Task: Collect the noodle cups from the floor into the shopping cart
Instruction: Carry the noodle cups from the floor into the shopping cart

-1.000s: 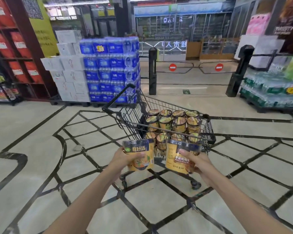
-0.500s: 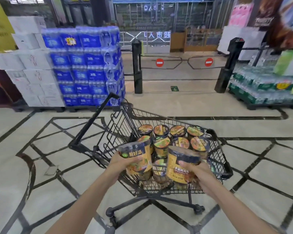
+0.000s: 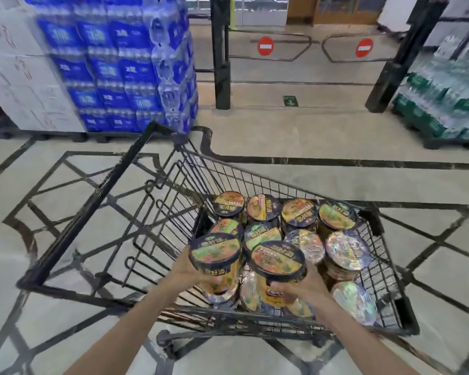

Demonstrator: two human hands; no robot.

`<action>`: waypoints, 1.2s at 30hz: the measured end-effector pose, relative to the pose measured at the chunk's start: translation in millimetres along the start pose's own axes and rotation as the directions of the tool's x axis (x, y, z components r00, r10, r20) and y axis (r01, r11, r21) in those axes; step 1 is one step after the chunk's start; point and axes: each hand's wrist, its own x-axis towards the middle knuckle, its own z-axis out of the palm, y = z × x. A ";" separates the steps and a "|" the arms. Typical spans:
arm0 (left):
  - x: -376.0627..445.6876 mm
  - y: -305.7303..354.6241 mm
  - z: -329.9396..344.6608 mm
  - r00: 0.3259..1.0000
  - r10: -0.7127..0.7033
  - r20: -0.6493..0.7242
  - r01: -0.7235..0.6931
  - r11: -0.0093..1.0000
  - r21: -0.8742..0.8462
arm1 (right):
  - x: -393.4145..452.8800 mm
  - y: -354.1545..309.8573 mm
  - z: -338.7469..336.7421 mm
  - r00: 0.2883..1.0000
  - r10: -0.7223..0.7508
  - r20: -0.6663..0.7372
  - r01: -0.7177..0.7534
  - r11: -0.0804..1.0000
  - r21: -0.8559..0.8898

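Note:
A black wire shopping cart [image 3: 157, 201] stands right in front of me, its handle to the left. Several yellow noodle cups [image 3: 298, 212] with dark lids fill its right half in rows. My left hand [image 3: 186, 269] grips one upright noodle cup [image 3: 215, 259] over the basket's near side. My right hand [image 3: 303, 289] grips a second noodle cup [image 3: 276, 266] beside it. Both held cups hover just above cups lying lower in the basket.
A pallet of blue bottled-water packs [image 3: 125, 66] and white boxes [image 3: 16, 77] stands at the back left. Black gate posts [image 3: 221, 52] with red no-entry signs [image 3: 266, 46] lie beyond the cart. Green water packs [image 3: 441, 96] sit at the right. The floor is beige tile with dark lines.
I have stepped closer to the cart and the view has tipped down. Both hands have carried their cups from in front of the cart to over the basket.

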 end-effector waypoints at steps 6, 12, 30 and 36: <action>52.9 -42.3 -3.0 0.978 -0.132 0.161 0.129 0.991 0.032 | 41.6 35.8 18.0 0.995 0.040 0.089 -0.026 0.989 -0.148; 84.2 -68.8 -6.3 0.948 -0.195 0.253 0.179 0.980 0.086 | 63.3 53.2 24.2 0.969 0.164 0.183 -0.112 0.957 -0.267; 117.1 -109.4 -3.7 0.960 -0.048 0.275 -0.035 0.956 0.292 | 91.0 77.0 20.5 0.962 0.120 0.245 -0.024 0.932 -0.361; 106.1 -106.4 -7.9 0.928 -0.124 0.352 0.003 0.945 0.326 | 81.5 77.6 16.5 0.960 0.090 0.264 -0.007 0.955 -0.297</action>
